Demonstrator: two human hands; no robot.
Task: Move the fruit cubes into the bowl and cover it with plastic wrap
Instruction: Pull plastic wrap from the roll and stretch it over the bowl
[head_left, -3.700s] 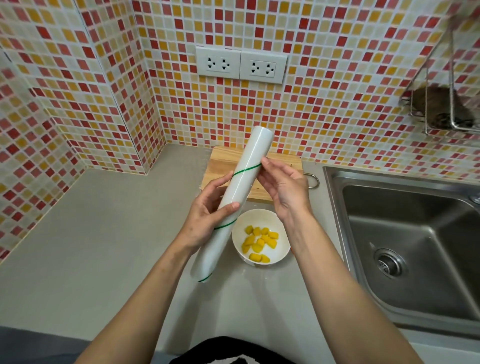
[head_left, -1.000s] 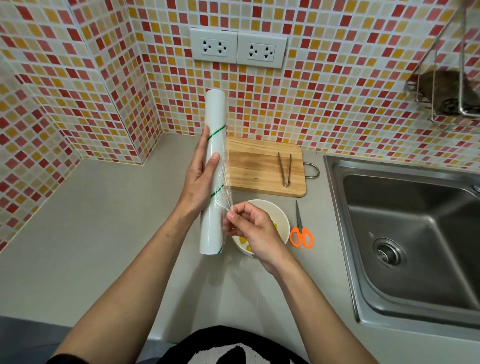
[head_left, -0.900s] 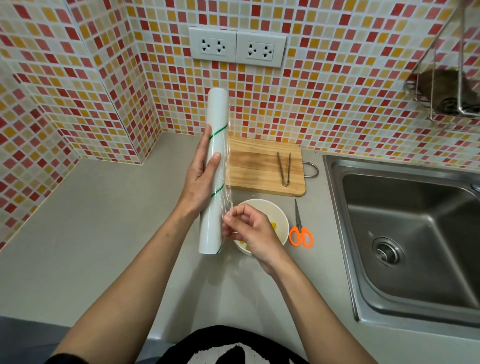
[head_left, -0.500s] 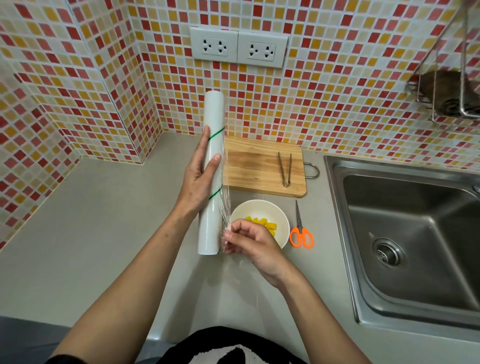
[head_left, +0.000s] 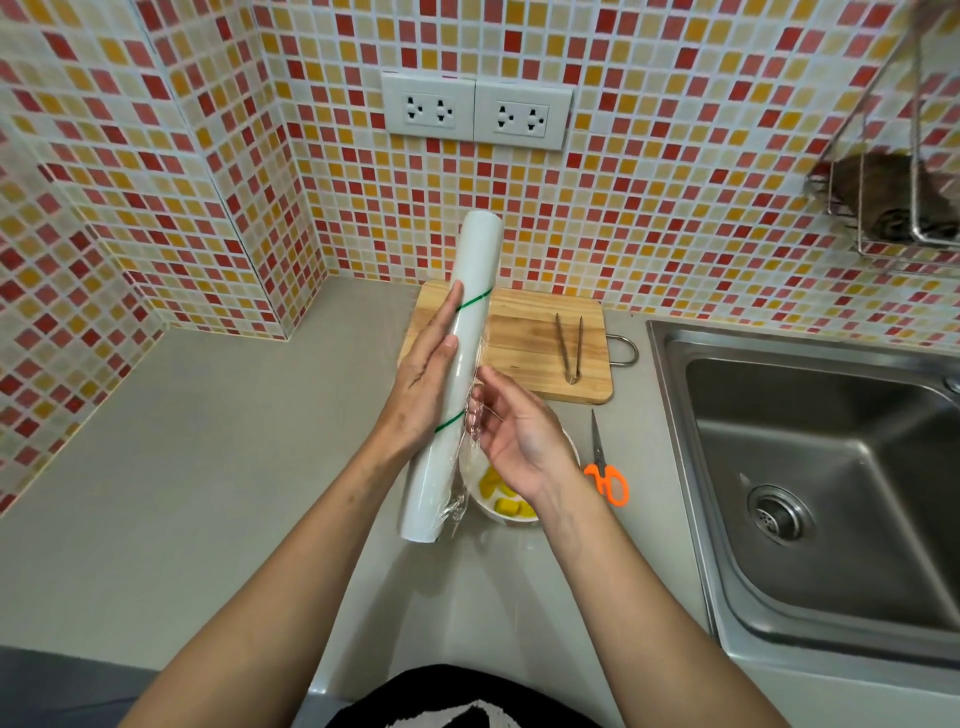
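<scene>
Yellow fruit cubes (head_left: 498, 496) are seen in the round white bowl (head_left: 470, 462) on the smooth grey worktop (head_left: 208, 467), above which the long white plastic wrap roll (head_left: 457, 374) is gripped by the left hand (head_left: 421, 384) while crinkled clear film (head_left: 475, 415) is touched by the spread-fingered right hand (head_left: 519, 436).

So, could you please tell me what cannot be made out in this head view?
- Bowl: mostly hidden by the right hand and the plastic wrap roll.
- Fruit cubes: count unclear, the hand covers some.
- Film edge: transparent, so the fingers' grip is uncertain.
- Wall rack: cut by the frame, its dark contents blurred.
</scene>
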